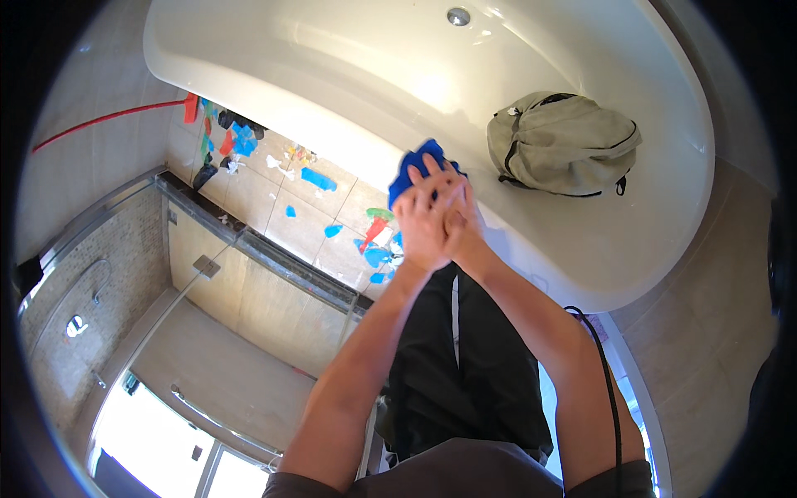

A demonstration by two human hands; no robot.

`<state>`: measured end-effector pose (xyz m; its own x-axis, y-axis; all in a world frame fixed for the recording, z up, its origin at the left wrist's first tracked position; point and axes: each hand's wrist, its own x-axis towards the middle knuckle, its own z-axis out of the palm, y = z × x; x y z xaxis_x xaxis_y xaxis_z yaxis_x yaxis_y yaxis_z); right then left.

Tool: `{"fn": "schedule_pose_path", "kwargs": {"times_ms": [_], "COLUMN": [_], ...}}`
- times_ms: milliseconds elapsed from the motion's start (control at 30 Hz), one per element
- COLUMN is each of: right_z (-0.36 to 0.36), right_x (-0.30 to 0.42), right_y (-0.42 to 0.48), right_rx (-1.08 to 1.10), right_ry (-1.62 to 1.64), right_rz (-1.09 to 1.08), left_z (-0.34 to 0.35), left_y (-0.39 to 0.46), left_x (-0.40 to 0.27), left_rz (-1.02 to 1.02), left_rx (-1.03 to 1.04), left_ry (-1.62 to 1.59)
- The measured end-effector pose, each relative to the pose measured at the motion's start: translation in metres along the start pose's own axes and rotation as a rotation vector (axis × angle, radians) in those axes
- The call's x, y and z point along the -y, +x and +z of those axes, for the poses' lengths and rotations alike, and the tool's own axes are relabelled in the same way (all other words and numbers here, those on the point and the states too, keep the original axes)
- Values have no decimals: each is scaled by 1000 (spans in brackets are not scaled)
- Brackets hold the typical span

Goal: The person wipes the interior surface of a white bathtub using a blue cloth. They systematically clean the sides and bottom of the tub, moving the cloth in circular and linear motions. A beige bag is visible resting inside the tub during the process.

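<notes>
Over the near rim of a white bathtub [367, 134], my two hands are pressed together around a bunched blue cloth or plastic piece [408, 168]. My left hand [423, 218] lies across the blue piece with its fingers stretched forward. Against it rests my right hand [464, 218], its fingers overlapping those of the left. Part of the blue piece sticks out past the fingertips, and the rest is hidden under the hands.
A khaki backpack [566, 146] lies inside the tub, below the drain [459, 17]. Torn coloured scraps [317, 179] litter the tiled floor [289, 205]. A red-handled broom [112, 122] leans at left. A glass shower enclosure [249, 299] stands lower left. A black cable [607, 373] hangs along my right arm.
</notes>
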<state>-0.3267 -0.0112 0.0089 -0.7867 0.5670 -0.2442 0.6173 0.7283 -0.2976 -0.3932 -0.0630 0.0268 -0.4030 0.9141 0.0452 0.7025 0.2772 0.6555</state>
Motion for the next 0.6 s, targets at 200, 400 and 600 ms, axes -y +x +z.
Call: {"fn": "schedule_pose_path", "kwargs": {"times_ms": [200, 400, 600], "right_z": [35, 40, 27], "right_x": [-34, -40, -7], "right_y": [-47, -42, 22], "right_rx": [-73, -112, -163], "right_ry": [23, 53, 93], "right_rz": [61, 68, 20], "left_z": [26, 12, -14], "left_y": [-22, -10, 21], "left_x": [-27, -15, 25], "left_rz": [-5, 36, 34], "left_rx": [0, 59, 37], "left_ry": [-31, -68, -69]}}
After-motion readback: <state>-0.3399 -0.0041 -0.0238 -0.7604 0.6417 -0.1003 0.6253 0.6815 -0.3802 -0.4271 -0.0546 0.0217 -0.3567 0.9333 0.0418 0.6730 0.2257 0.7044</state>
